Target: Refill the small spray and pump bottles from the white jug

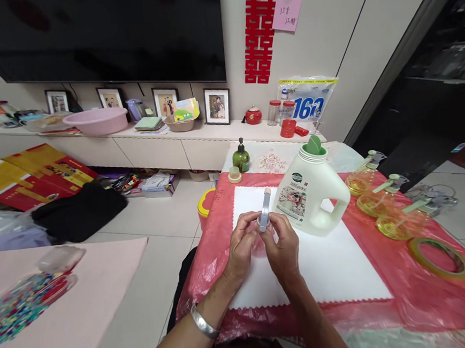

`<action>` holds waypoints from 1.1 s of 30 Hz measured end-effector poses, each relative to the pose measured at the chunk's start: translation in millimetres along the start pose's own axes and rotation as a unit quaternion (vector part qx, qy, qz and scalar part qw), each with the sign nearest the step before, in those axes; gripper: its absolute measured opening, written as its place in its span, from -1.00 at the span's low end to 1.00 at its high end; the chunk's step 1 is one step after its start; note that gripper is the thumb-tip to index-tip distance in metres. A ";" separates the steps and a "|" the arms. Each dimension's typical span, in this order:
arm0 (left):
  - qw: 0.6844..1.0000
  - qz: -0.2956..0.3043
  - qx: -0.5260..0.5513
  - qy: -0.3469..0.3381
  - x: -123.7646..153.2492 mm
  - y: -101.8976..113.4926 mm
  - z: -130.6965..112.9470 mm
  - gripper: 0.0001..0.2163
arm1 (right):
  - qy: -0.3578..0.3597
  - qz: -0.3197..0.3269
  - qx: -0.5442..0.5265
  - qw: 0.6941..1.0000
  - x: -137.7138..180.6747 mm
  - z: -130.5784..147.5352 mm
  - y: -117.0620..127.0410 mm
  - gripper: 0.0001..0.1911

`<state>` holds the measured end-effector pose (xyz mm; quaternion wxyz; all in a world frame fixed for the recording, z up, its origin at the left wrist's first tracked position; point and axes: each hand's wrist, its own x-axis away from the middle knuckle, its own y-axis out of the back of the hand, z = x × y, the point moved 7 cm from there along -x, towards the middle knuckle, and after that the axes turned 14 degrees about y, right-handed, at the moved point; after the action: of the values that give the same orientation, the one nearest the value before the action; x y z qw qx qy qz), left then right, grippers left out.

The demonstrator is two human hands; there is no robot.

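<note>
In front of me, my left hand (pixel 240 246) and my right hand (pixel 283 245) are both closed around a small pump bottle. Its grey pump head (pixel 265 210) points away from me, with a pale pinkish tip. The clear body is mostly hidden by my fingers. Below my hands lies a white sheet with a scalloped edge (pixel 340 272). A large pale-green detergent jug (pixel 318 188) stands on it just beyond my right hand, and something green (pixel 314 145) sits in its neck. Three clear pump bottles with yellow liquid (pixel 379 201) stand to the right.
Red plastic film (pixel 208 275) covers the table. A tape roll (pixel 440 258) lies at right; a green pump bottle (pixel 241 157) and a small round cap (pixel 235 175) stand at the back. At left is a pink-covered table (pixel 105 291) with colourful small pieces (pixel 17 306).
</note>
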<state>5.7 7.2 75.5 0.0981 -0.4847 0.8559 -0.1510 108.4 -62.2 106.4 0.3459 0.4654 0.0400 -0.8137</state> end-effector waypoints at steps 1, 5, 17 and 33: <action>1.000 0.004 -0.005 -0.004 -0.2 -1.1 -1.7 -0.75 | 0.004 -0.004 0.005 1.000 0.6 -0.2 0.0 -0.80; 0.999 -0.010 -0.035 0.005 -4.8 -3.4 -2.5 -0.69 | 0.014 -0.021 0.018 1.000 2.3 -0.9 -1.1 -0.81; 0.994 -0.061 -0.082 -0.036 -11.2 4.0 -2.1 -0.79 | -0.069 0.073 -0.120 0.988 5.2 -14.3 -1.7 -0.71; 0.997 -0.059 -0.046 -0.032 -10.5 1.6 -0.7 -0.70 | -0.091 0.129 -0.184 0.970 -3.3 -20.6 -3.9 -0.65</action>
<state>9.6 17.1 75.8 0.0941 -0.5429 0.8284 -0.1011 122.2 -49.5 96.4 0.5301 0.3189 0.0973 -0.7796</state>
